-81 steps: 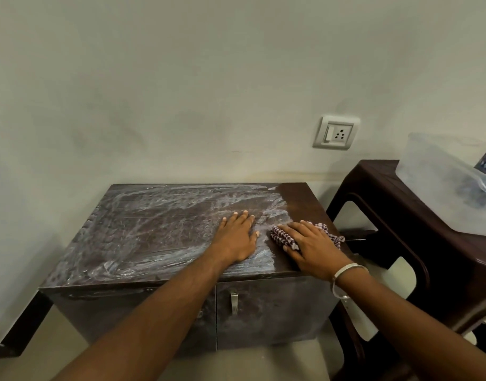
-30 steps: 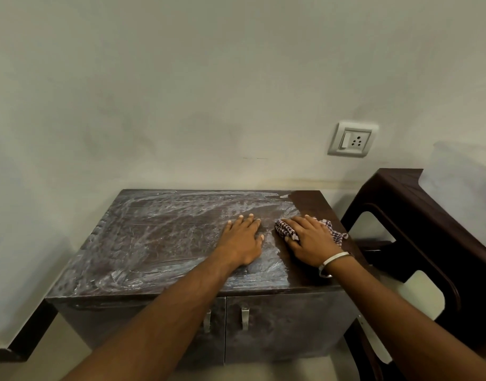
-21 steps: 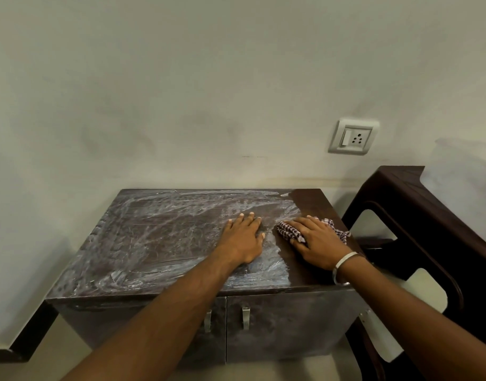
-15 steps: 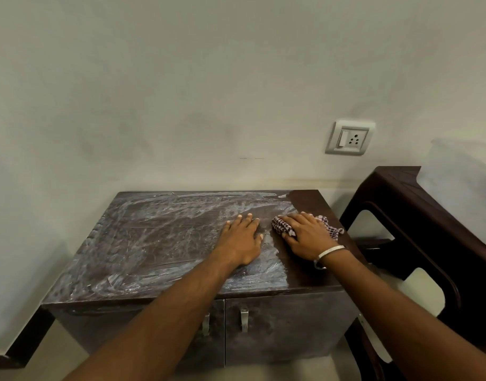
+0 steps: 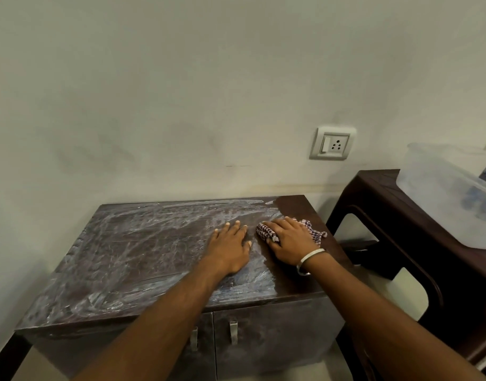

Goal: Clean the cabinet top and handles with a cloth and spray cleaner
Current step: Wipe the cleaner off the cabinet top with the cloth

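The right hand [image 5: 290,240] presses the bunched red-and-white checked cloth [image 5: 266,232], lying lengthwise left to right, near the right edge of the dark brown smeared cabinet top [image 5: 131,257]; the left hand [image 5: 230,247] rests flat, fingers spread, beside it.

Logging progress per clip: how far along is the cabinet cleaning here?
Early. Done: a dark strip at the cabinet top's right end. In hand: right hand presses the checked cloth there; left hand rests flat. Left: the white-smeared remainder and both handles.

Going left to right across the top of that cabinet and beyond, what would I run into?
Smeared cabinet top → left hand lying flat → checked cloth under the right hand → dark side table → clear plastic tub.
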Available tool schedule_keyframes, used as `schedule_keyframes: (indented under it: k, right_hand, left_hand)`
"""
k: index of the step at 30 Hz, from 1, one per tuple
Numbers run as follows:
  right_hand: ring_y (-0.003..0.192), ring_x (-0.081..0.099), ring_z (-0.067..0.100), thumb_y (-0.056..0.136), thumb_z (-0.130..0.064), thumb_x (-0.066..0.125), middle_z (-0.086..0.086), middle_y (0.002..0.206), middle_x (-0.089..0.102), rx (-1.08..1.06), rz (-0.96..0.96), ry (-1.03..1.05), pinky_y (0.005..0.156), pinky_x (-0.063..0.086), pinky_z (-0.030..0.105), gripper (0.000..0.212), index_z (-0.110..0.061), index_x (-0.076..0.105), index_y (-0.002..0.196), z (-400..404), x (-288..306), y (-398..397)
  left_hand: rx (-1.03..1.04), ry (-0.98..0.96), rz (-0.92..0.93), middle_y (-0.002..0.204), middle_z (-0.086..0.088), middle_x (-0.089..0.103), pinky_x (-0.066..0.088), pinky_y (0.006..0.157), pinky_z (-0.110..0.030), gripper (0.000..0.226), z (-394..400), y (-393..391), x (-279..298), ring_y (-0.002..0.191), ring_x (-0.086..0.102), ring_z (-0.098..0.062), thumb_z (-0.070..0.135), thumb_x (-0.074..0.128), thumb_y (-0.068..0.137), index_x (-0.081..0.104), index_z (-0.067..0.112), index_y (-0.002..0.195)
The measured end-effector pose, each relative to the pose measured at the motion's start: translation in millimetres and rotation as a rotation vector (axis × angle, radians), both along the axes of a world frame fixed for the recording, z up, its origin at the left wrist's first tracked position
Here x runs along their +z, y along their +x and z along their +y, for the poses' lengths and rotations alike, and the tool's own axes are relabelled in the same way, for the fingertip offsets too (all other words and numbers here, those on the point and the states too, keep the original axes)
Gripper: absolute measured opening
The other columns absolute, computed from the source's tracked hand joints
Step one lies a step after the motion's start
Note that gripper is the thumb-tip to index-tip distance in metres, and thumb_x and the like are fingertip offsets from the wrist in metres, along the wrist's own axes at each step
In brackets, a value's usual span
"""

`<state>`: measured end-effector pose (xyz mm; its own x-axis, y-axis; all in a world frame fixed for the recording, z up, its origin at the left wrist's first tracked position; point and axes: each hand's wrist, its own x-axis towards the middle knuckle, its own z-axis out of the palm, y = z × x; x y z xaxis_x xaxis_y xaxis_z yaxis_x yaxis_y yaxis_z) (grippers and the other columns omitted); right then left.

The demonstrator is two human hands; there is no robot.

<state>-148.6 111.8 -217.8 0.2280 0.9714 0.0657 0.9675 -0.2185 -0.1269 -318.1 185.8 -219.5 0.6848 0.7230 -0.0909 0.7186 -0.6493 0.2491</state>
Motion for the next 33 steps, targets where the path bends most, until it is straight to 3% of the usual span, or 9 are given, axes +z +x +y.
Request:
schedule_keyframes:
  k: [7, 14, 21, 28, 33]
  right_hand:
    - [0.141, 0.022, 0.02, 0.095, -0.042, 0.041, -0.004, 0.15, 0.033, 0.094, -0.004, 0.039, 0.116, 0.018, 0.043, 0.053, -0.029, 0.031, 0.145, -10, -4, 1]
    - [0.143, 0.018, 0.023, 0.095, -0.042, 0.038, -0.005, 0.153, 0.028, -0.003, 0.021, -0.002, 0.117, 0.014, 0.046, 0.054, -0.032, 0.027, 0.147, 8, 1, 1]
    - [0.141, 0.02, 0.023, 0.094, -0.042, 0.041, -0.003, 0.151, 0.03, 0.091, 0.017, 0.04, 0.116, 0.016, 0.045, 0.054, -0.03, 0.03, 0.146, -2, -5, 0]
    - [0.142, 0.019, 0.023, 0.094, -0.042, 0.039, -0.005, 0.152, 0.03, 0.012, 0.028, 0.03, 0.116, 0.014, 0.046, 0.053, -0.032, 0.029, 0.146, 13, -1, -4]
    - [0.142, 0.019, 0.022, 0.095, -0.04, 0.04, -0.003, 0.152, 0.03, 0.066, 0.015, 0.055, 0.115, 0.014, 0.044, 0.053, -0.03, 0.03, 0.146, 4, -3, -6]
  left_hand:
    - [0.0, 0.019, 0.003, 0.164, 0.0, 0.002, 0.001, 0.122, -0.043, 0.058, 1, 1, 0, 0.151, -0.001, -0.021, 0.044, 0.023, 0.104, 0.01, 0.022, 0.156]
    - [-0.007, 0.022, 0.001, 0.164, 0.0, 0.002, 0.002, 0.122, -0.042, 0.058, 2, 1, -2, 0.151, 0.0, -0.02, 0.044, 0.022, 0.104, 0.009, 0.023, 0.156]
    - [-0.01, 0.032, -0.019, 0.164, 0.001, 0.004, 0.004, 0.123, -0.042, 0.058, 9, 4, -8, 0.151, 0.001, -0.02, 0.044, 0.023, 0.103, 0.011, 0.022, 0.156]
    - [-0.01, 0.032, -0.009, 0.164, 0.001, 0.003, 0.005, 0.123, -0.043, 0.058, 12, 4, -11, 0.151, 0.001, -0.02, 0.044, 0.022, 0.103, 0.01, 0.023, 0.156]
    - [-0.004, 0.034, -0.012, 0.164, 0.001, 0.003, 0.004, 0.123, -0.043, 0.058, 12, 5, -8, 0.151, 0.001, -0.02, 0.044, 0.023, 0.103, 0.011, 0.023, 0.156]
